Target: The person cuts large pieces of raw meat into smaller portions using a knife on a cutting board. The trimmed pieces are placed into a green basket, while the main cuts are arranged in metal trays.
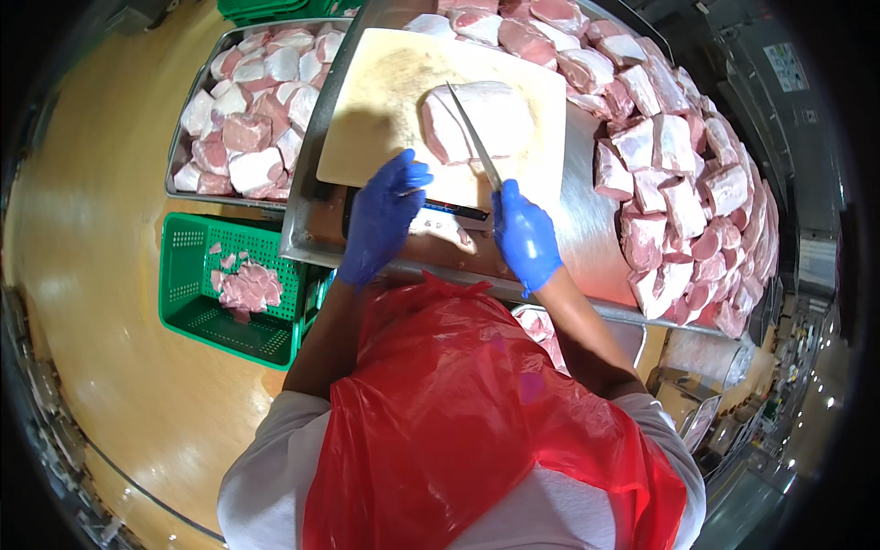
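A wide steel table point(587, 240) fills the upper middle of the view; its right side is heaped with a long pile of cut meat pieces point(683, 183), pink with white fat, curving from the far edge down toward the near right corner. To the left of the table sits a steel tray point(188, 151) packed with more meat chunks; below it, on the tan floor point(92, 275), stands a green plastic crate point(188, 302) holding a small heap of pink trimmings point(246, 286). A red plastic apron point(440, 412) covers the person's front at the bottom of the view.

On the table lies a pale cutting board point(385, 101); a large slab of pork point(481, 119) rests on its right half, fat side showing. A long knife point(472, 137) lies slantwise across the slab, its tip toward the far side; the right hand point(524, 236), in a blue glove, is clenched around the handle at the board's near edge. The left hand point(380, 215), also blue-gloved, hovers over the board's near left edge just beside the slab, fingers curled loosely; whether it pinches anything I cannot tell. Between the two hands, at the table's near rim, lies a small meat scrap point(440, 229) on a dark strip.
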Demonstrator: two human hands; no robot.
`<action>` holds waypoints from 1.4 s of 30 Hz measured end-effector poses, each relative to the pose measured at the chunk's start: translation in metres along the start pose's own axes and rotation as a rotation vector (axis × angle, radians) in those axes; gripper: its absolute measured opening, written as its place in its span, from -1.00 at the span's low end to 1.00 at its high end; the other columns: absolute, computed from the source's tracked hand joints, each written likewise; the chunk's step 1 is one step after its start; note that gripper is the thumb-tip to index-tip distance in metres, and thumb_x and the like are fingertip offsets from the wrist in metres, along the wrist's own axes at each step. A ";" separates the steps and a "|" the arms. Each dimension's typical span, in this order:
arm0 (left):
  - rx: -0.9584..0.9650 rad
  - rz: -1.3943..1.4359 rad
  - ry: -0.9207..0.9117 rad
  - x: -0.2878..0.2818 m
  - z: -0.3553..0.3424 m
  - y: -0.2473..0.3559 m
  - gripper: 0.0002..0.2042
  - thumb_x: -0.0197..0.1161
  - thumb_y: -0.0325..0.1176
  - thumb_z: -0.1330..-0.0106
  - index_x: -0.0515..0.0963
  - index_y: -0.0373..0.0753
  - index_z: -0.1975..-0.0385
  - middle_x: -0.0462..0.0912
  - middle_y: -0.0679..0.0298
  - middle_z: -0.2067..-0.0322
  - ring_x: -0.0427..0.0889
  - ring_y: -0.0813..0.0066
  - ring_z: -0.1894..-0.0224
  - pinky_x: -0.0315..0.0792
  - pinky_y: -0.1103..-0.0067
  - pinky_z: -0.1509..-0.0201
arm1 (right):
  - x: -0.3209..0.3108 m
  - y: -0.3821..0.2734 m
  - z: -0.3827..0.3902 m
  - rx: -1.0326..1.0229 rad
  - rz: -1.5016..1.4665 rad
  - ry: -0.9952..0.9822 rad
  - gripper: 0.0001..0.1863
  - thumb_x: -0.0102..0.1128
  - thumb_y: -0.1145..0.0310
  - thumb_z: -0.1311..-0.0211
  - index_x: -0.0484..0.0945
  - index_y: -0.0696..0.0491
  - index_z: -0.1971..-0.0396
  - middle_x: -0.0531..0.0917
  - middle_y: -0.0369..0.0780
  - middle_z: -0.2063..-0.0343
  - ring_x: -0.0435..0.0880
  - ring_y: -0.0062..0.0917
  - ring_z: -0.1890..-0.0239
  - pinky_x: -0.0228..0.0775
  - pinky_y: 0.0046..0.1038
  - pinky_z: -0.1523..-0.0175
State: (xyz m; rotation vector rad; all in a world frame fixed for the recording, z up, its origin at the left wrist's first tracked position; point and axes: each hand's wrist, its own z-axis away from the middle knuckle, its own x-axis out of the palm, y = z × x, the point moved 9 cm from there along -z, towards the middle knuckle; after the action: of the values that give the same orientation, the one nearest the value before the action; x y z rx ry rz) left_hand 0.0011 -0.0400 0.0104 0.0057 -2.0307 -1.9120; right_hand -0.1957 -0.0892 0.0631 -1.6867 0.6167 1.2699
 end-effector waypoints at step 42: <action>0.298 -0.775 0.357 0.007 -0.026 0.022 -0.93 0.29 -0.51 -0.01 0.52 -0.23 0.53 0.55 0.10 0.52 0.58 0.05 0.44 0.46 0.31 0.34 | -0.009 0.003 -0.043 -0.283 0.332 -0.178 -0.79 0.04 0.23 -0.39 0.48 -0.06 0.06 0.69 -0.07 0.44 0.72 -0.15 0.43 0.53 -0.13 0.40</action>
State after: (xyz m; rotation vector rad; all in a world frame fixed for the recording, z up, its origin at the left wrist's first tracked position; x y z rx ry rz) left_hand 0.0063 -0.0648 0.0341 1.2705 -2.1944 -1.7568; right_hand -0.1804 -0.1298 0.0733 -1.7184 0.6508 1.7941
